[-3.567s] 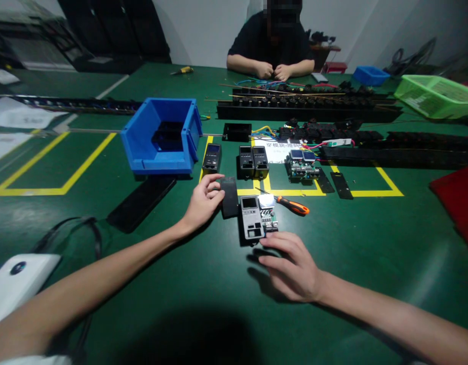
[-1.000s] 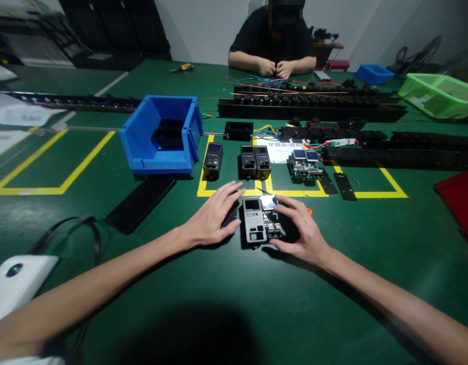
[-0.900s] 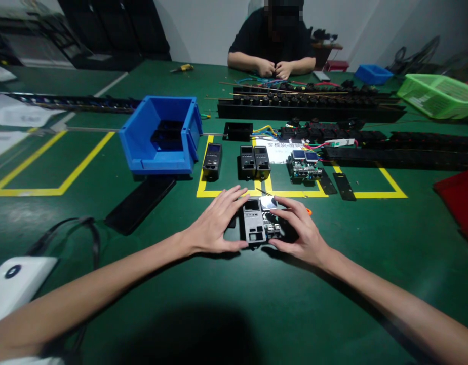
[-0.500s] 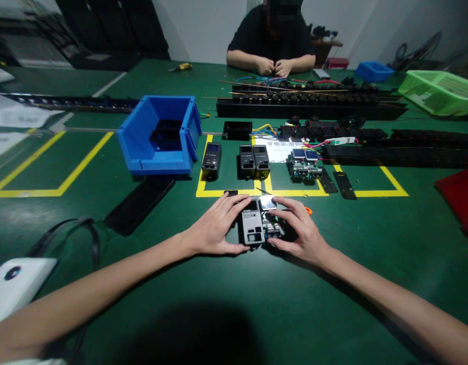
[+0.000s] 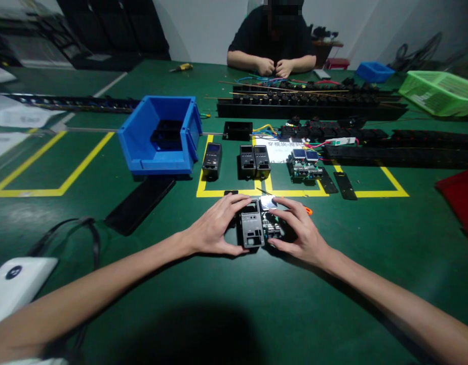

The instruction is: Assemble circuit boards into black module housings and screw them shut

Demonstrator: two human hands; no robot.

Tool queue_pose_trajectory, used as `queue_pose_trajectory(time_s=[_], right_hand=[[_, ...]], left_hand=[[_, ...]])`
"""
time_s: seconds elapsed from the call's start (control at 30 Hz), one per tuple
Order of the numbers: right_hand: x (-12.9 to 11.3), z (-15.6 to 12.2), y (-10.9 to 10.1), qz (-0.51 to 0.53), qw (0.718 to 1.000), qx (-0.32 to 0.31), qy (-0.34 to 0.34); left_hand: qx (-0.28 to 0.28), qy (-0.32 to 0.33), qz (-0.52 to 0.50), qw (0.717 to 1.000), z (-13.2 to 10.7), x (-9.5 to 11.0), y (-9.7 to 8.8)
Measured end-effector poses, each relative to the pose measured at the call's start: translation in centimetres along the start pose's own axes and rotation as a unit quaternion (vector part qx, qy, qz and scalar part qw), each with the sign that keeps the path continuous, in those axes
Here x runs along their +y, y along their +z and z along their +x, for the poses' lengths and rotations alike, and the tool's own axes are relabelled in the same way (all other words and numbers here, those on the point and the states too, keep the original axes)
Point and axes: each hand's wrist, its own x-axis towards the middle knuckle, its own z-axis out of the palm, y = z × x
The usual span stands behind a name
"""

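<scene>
Left hand (image 5: 221, 225): fingers part-spread, bent over the case's top end, thumb at its bottom end; has hold of the case.
Right hand (image 5: 304, 230): fingers curved, half open, spanning the board from its screen down to its lower end; has hold of the board.
Case (image 5: 252, 224): black, with cut-outs, between the hands, just left of the board (image 5: 272, 229).
Plate (image 5: 231, 193): black, flat, partly hidden by the left hand.
Screwdriver (image 5: 308, 210): orange handle, mostly behind the right hand.
Blue bin (image 5: 158, 165): open-fronted; black parts (image 5: 167, 136) inside.
Black box (image 5: 237, 131): open, right of the blue bin; interior too dark to read.
Green basket (image 5: 427, 96): far right; contents unclear.
Changes since the earliest frame: left fingers shift from plate to case; right hand moves up to the board; screwdriver becomes largely covered.
</scene>
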Motion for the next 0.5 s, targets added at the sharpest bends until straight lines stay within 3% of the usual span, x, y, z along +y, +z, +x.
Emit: queue_pose_trajectory(time_s=[0.5], right_hand=[[-0.14,-0.02,0.04,-0.03,0.999,-0.043,0.006]], left_hand=[[0.025,0.03,-0.026,0.999,0.04,-0.29,0.09]])
